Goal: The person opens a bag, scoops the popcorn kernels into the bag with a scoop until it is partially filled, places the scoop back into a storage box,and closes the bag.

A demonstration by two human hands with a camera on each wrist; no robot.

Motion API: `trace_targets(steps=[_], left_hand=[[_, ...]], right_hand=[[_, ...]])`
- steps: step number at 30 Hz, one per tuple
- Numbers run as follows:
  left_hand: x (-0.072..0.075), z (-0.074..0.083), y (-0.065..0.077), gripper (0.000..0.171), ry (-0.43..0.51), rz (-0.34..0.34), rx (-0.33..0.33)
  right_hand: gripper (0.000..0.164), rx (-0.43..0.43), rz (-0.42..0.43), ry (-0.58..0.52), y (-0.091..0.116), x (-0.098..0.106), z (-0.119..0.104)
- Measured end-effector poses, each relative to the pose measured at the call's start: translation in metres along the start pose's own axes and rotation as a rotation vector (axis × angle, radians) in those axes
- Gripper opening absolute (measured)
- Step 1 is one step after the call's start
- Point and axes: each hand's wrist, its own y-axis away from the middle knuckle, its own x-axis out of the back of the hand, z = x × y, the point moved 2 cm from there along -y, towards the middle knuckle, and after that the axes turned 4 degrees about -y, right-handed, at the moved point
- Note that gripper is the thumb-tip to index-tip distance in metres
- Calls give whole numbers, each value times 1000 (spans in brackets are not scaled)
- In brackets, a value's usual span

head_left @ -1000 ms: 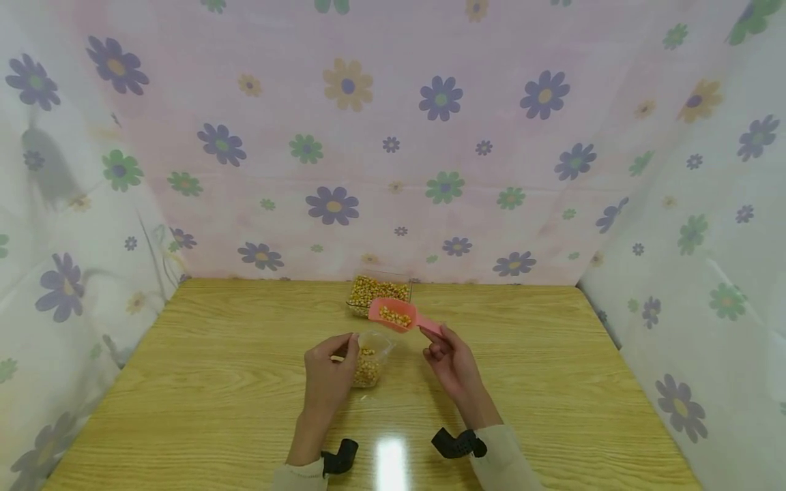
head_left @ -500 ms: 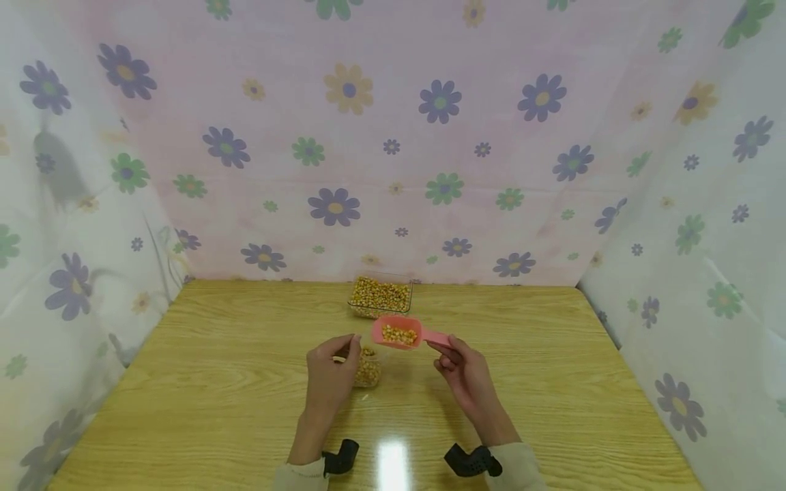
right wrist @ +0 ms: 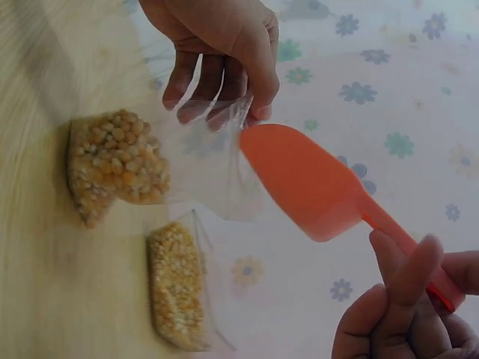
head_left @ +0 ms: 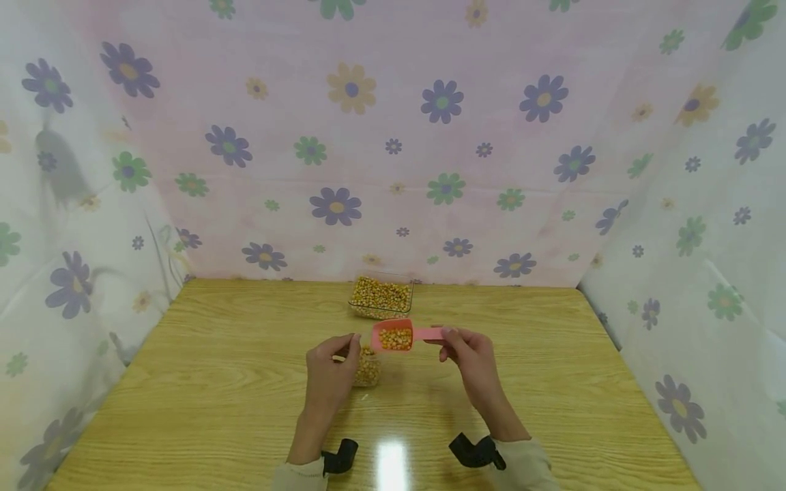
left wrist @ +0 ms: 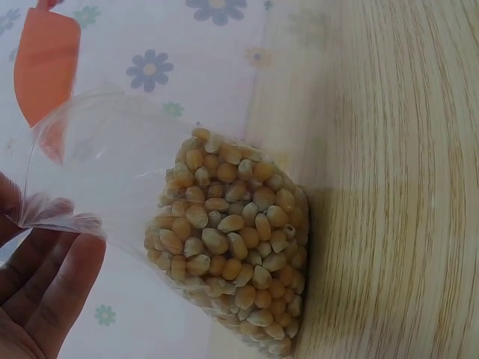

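My left hand [head_left: 331, 375] pinches the upper edge of a clear plastic bag [left wrist: 120, 149] between thumb and fingers. Corn kernels [left wrist: 232, 239] fill the bag's lower part, and it stands upright on the table. In the head view the left hand hides part of the bag. My right hand [head_left: 475, 361] grips the handle of a pinkish-red scoop [head_left: 393, 335], which carries a small heap of kernels. The scoop is held level, its front lip right at the bag's mouth in the right wrist view [right wrist: 299, 179].
Behind the bag, near the back edge of the wooden table [head_left: 233, 354], stands a clear rectangular container [head_left: 381, 312] of corn kernels. Flower-printed cloth [head_left: 393, 170] encloses the table at the back and on both sides.
The right hand has brought the scoop of kernels back from the container toward me and turned it level over the bag. The left hand has stayed in place on the bag.
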Motion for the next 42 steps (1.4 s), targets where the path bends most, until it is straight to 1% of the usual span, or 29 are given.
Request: trace_targets(steps=[4, 7, 10, 13, 16, 19, 24, 27, 30, 32, 33, 36, 38, 39, 42], left_hand=[[1, -2, 0, 12, -1, 4, -10], [1, -2, 0, 12, -4, 8, -14], [2, -3, -1, 12, -1, 11, -16], [2, -4, -1, 13, 15, 13, -9], [2, -7, -1, 13, 44, 13, 12], [3, -9, -2, 14, 77, 18, 46], [5, -11, -6, 13, 103, 28, 101], [7, -7, -8, 12, 108, 26, 128], [11, 3, -12, 12, 108, 17, 131], [14, 11, -13, 12, 108, 8, 123], [15, 14, -14, 12, 107, 8, 109], [16, 18, -15, 13, 112, 8, 81], [15, 17, -15, 13, 114, 5, 77], [15, 17, -15, 13, 116, 2, 77], [15, 20, -15, 13, 128, -13, 109]], right_hand=[[31, 123, -79, 171, 2, -10, -14], [26, 222, -124, 265, 6, -17, -24], [22, 291, -142, 322, 10, -24, -32], [21, 321, -137, 365, 12, -27, -36], [21, 338, -134, 378, 13, -29, -37], [20, 373, -115, 376, 11, -28, -37], [20, 427, -31, 307, -1, -26, -35], [22, 437, 38, 249, -13, -23, -28], [23, 419, 106, 219, -27, -18, -18], [24, 400, 137, 215, -38, -15, -10], [24, 388, 147, 213, -44, -14, -6], [23, 356, 162, 214, -56, -15, 1], [23, 357, 162, 228, -64, -18, 5], [22, 359, 163, 238, -68, -18, 8], [22, 382, 148, 293, -76, -25, 12]])
